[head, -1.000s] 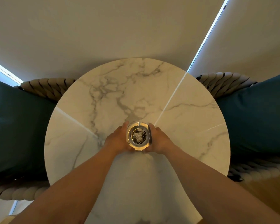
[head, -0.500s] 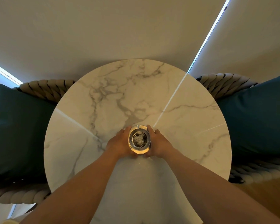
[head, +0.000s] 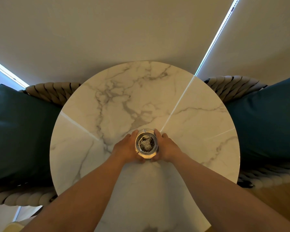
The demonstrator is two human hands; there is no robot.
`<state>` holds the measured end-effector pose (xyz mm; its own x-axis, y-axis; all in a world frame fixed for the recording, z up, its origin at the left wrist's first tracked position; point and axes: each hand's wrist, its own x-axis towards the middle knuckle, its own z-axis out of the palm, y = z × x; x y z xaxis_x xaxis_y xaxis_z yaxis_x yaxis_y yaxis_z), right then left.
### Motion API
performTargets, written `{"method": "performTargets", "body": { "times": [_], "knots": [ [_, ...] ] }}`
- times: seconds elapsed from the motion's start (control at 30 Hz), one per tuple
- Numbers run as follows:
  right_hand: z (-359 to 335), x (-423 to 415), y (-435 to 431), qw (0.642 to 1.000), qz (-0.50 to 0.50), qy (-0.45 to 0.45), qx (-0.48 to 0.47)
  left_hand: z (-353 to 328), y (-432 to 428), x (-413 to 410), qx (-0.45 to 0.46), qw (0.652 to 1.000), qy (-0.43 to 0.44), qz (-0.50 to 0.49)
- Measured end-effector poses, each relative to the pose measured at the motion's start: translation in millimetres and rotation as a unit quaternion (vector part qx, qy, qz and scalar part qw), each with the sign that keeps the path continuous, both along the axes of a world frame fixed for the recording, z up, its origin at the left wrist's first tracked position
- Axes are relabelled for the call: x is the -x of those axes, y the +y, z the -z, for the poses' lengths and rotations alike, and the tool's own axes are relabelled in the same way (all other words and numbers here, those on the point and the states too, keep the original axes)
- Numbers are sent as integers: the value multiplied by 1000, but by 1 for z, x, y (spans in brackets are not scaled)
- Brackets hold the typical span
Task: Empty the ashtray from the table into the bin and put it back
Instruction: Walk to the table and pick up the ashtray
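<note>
A round glass ashtray (head: 146, 143) with grey and black ash in its bowl is near the middle of the round white marble table (head: 120, 104). My left hand (head: 126, 149) cups its left side and my right hand (head: 166, 147) cups its right side, fingers wrapped around the rim. Whether the ashtray rests on the marble or is lifted just off it, I cannot tell. No bin is in view.
Two woven rope chairs flank the table, each with a dark teal cushion, one on the left (head: 18, 134) and one on the right (head: 266, 121). Beige roller blinds (head: 124, 30) hang behind the table. Wooden floor (head: 274, 203) shows at the lower right.
Both hands and the ashtray have drifted slightly toward me on the table. The grip on the ashtray's sides stays the same.
</note>
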<state>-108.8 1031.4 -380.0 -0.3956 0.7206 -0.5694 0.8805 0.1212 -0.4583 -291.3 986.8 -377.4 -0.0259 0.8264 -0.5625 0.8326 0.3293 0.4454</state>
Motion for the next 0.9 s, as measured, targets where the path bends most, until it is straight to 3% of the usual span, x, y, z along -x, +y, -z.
{"method": "performTargets", "body": {
  "times": [0.3,0.63,0.9],
  "knots": [
    [-23,-4,-16,1000,-17,21,-9,-24,-27,-1,-18,999,-34,-28],
    [-72,-19,-47,994,-24,97,-41,-68,-71,-1,-114,980,-145,-77],
    [-106,-21,-74,987,-6,150,-55,-92,-100,14,-139,966,-204,-82]
  ]
}}
